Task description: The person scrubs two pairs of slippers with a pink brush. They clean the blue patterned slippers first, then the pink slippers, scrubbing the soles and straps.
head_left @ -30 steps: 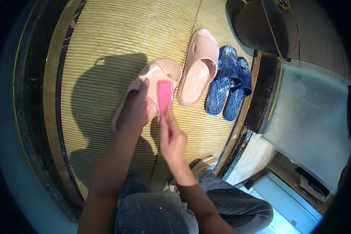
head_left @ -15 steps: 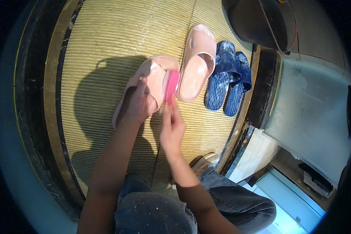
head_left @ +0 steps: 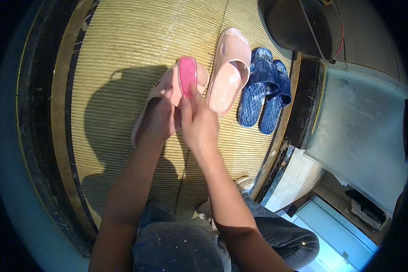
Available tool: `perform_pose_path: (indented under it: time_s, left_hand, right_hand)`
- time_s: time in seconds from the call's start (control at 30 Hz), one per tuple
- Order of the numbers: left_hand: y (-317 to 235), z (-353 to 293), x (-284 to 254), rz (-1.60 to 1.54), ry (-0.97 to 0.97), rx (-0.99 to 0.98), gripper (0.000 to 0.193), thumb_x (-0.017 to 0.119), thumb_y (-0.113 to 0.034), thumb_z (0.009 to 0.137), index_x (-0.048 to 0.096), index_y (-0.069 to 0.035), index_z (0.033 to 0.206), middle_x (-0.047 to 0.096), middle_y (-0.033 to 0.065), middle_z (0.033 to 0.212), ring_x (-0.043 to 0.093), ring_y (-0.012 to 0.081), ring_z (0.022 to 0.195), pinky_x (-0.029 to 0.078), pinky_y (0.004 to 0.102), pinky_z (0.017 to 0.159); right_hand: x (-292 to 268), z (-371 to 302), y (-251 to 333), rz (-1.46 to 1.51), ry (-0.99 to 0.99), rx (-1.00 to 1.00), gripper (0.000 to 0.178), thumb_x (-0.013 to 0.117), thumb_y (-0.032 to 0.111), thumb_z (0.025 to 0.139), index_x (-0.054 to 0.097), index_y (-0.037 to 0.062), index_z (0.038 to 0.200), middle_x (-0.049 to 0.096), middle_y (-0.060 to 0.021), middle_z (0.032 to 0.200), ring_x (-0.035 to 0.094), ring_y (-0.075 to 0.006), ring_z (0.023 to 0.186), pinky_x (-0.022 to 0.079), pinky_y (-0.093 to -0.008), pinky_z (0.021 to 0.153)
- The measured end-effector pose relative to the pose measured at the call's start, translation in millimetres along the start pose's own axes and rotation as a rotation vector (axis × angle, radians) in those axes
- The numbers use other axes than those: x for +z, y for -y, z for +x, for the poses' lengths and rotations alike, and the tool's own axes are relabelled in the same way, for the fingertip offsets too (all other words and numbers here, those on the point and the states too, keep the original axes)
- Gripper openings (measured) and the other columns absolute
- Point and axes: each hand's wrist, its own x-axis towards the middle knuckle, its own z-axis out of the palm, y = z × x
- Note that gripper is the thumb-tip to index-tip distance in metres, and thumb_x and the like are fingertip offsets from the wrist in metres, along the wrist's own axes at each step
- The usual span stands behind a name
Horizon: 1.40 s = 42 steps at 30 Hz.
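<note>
My left hand (head_left: 160, 121) is closed on a pale pink slipper (head_left: 169, 78), its fingers reaching into the foot opening under the strap. In my right hand (head_left: 201, 126) is a bright pink scrub brush (head_left: 187, 75), gripped by its near end. The brush lies over the slipper's strap, back upward, so its bristles are hidden. To the right, the matching pink slipper (head_left: 233, 49) rests sole down with whitish suds or wet shine on it.
Two blue mottled slippers (head_left: 253, 106) sit farther right on the ribbed yellowish floor (head_left: 127, 41). A dark bucket (head_left: 290, 25) stands at the far right. Dark raised edging (head_left: 61, 113) borders the floor. A frosted panel (head_left: 358, 122) is at right.
The brush has moved left from the slipper's right side onto the top of its strap, turning its back upward. My right hand moved up with it; my left hand stays on the slipper.
</note>
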Motion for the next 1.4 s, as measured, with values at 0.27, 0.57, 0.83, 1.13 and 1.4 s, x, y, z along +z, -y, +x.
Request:
perform_pose_path:
  time_s: [0.27,0.57,0.83,1.13,1.4]
  left_hand:
    - [-12.5,-4.5,-1.9,0.038,-0.384,-0.099,0.061,0.04,-0.057,0.097,0.046,-0.007,0.132,0.052,0.0113,0.129,0.053,0.022,0.116,0.045,0.037,0.098]
    - [-12.0,1.7,-20.5,-0.394,0.02,-0.014,0.073,0.028,-0.066,0.095,0.047,-0.008,0.135,0.057,0.0107,0.127,0.055,0.0234,0.115,0.043,0.04,0.1]
    - [-13.6,-1.2,-14.0,-0.113,-0.384,-0.02,0.077,0.028,-0.074,0.09,0.053,-0.009,0.123,0.062,0.0091,0.108,0.06,0.0223,0.097,0.049,0.038,0.088]
    - [-2.5,4.7,-32.3,-0.547,-0.176,-0.052,0.076,0.027,-0.071,0.092,0.05,-0.007,0.129,0.06,0.0113,0.116,0.058,0.0234,0.106,0.045,0.0372,0.095]
    - [-6.6,3.3,-3.9,-0.365,0.158,0.006,0.084,0.028,-0.075,0.089,0.039,-0.011,0.141,0.051,0.0142,0.131,0.051,0.0293,0.118,0.04,0.0458,0.102]
  right_hand:
    - [8.6,-84.1,7.5,0.027,0.104,0.035,0.045,0.055,0.017,0.095,0.048,0.0057,0.138,0.065,-0.0251,0.078,0.066,-0.0361,0.062,0.051,-0.0396,0.057]
    - [8.4,8.5,25.8,-0.094,0.045,-0.018,0.042,0.052,0.025,0.095,0.052,0.0074,0.133,0.061,-0.0234,0.063,0.063,-0.0401,0.058,0.049,-0.0471,0.055]
    - [-6.4,-51.8,24.1,-0.133,0.268,0.033,0.045,0.05,0.028,0.095,0.049,0.0096,0.136,0.061,-0.0234,0.064,0.063,-0.0404,0.06,0.049,-0.0477,0.057]
    - [14.7,-17.4,27.9,-0.285,0.297,-0.039,0.05,0.054,0.027,0.092,0.045,0.0111,0.138,0.064,-0.0249,0.074,0.065,-0.0402,0.068,0.051,-0.0497,0.062]
    - [-19.4,23.3,13.8,-0.222,0.165,-0.132,0.036,0.051,0.027,0.093,0.061,0.0098,0.122,0.066,-0.0206,0.076,0.066,-0.0382,0.068,0.052,-0.0484,0.063]
